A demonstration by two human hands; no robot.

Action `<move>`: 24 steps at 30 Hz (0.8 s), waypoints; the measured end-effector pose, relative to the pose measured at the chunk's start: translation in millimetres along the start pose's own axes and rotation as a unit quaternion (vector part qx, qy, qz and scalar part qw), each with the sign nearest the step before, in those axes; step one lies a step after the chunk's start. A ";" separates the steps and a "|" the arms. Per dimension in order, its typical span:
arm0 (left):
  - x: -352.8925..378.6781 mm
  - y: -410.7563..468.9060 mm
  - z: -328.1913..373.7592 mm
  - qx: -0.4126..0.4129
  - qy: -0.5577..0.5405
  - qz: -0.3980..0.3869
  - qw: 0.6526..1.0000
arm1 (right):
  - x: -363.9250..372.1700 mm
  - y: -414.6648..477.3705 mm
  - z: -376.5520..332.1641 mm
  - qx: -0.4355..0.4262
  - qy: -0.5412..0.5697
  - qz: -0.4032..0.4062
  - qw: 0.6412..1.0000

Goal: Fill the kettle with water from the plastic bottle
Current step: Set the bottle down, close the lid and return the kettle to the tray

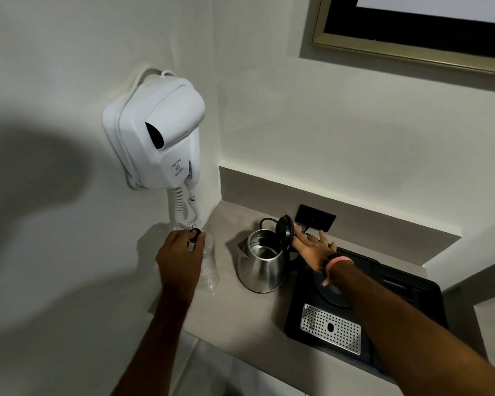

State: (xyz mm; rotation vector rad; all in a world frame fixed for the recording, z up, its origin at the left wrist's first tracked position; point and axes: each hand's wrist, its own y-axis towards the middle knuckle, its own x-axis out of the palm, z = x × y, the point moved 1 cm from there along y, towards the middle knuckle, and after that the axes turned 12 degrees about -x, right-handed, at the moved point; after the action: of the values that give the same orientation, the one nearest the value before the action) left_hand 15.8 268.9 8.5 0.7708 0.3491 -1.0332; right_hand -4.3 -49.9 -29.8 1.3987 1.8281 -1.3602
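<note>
Your left hand (180,254) grips the upright bottle (209,267), apparently emptied; your flat, open right hand (312,245) rests behind the kettle (259,267), lid (285,231) still raised.

Left hand (180,252) grips bottle (209,270); right hand (312,247) flat behind open kettle (262,261).

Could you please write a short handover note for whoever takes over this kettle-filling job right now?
Left hand: wrapped around the top of the clear plastic bottle, which stands upright on the counter left of the kettle; black cap at its fingertips.
Right hand: open, fingers spread, behind the kettle's raised black lid.
Steel kettle: on the counter, off the black tray, lid open.
Done: lid opened.
Left: confirm the cap is off, pour the water in, close the lid.
</note>
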 end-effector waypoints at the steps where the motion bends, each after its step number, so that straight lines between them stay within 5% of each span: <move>1: -0.4 -0.4 0.9 -0.015 -0.001 -0.006 1.000 | 0.1 0.5 0.3 0.001 0.000 0.001 1.000; 14: -8.6 -17.2 4.8 -0.041 0.030 -0.015 0.999 | 0.2 16.9 -30.3 -0.015 0.018 0.048 0.999; 18: -12.5 -26.8 21.9 0.031 -0.011 0.051 0.998 | 10.1 26.8 -36.7 -0.018 -0.036 0.032 0.999; 21: 13.7 -39.6 45.6 0.056 0.001 -0.118 0.991 | 14.7 27.1 -35.5 -0.033 -0.032 0.065 0.997; 24: 58.3 -54.0 48.6 0.091 0.092 -0.315 0.940 | 14.9 23.0 -31.9 -0.046 -0.024 0.086 0.995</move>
State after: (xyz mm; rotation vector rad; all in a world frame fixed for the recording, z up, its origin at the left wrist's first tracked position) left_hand -6.9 181.5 -14.6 0.9531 0.6963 -1.6152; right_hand 17.2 -14.9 -38.8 1.4278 1.6759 -1.1970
